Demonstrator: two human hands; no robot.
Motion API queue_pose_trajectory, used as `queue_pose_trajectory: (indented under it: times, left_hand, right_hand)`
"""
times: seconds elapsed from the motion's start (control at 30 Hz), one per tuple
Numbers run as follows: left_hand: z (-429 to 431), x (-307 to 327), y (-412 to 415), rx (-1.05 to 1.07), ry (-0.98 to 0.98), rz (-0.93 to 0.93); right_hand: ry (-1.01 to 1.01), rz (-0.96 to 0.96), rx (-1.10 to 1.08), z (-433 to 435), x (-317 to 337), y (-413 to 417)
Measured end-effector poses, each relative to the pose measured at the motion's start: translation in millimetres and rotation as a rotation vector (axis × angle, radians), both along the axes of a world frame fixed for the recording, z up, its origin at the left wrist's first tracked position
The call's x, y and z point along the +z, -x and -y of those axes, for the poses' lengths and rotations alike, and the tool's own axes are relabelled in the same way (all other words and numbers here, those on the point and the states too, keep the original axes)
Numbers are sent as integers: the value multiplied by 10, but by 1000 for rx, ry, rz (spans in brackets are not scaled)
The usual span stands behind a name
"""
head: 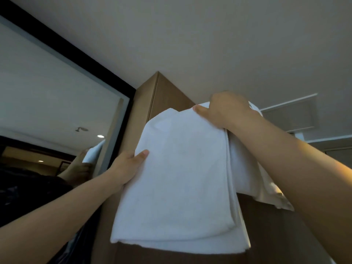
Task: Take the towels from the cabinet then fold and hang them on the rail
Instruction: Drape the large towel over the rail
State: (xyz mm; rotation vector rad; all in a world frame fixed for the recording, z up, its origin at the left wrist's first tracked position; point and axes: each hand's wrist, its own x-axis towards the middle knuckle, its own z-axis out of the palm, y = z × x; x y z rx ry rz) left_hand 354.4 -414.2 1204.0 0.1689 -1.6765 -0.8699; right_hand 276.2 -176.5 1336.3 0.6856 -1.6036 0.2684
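While the towels (181, 178) hung folded, high in front of the cabinet (167, 92) | left hand (127, 166) pinched their side edge, right hand (224, 111) clutched their top edge | step: probably taking them out | next move called for lowering them clear of the cabinet, then folding

White folded towel (177, 178) (several layers) hangs raised before the wooden cabinet (163, 96)
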Motion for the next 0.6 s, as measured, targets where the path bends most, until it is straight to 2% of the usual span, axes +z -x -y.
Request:
queue_pose_trajectory:
  times: [0.1, 0.17, 0.23, 0.33, 0.47, 0.6]
  left_hand:
    - [-23, 162, -104, 18, -18, -71]
    - [-42, 266, -154, 69, -11, -81]
    - [-46, 312, -165, 95, 7, -84]
    - [-32, 321, -146, 95, -1, -96]
    - [-2, 395, -123, 131, 0, -110]
    - [58, 530, -148, 162, 18, -134]
  right_hand:
    - [15, -8, 30, -28, -23, -42]
    - [-5, -193, 72, -24, -49, -104]
    - [-140, -318, 94, 7, -79, -152]
    - [-277, -166, 65, 104, -130, -171]
    - [-308, -122, -125, 180, 23, -139]
    - [-370, 91, -86, 181, 291, -165]
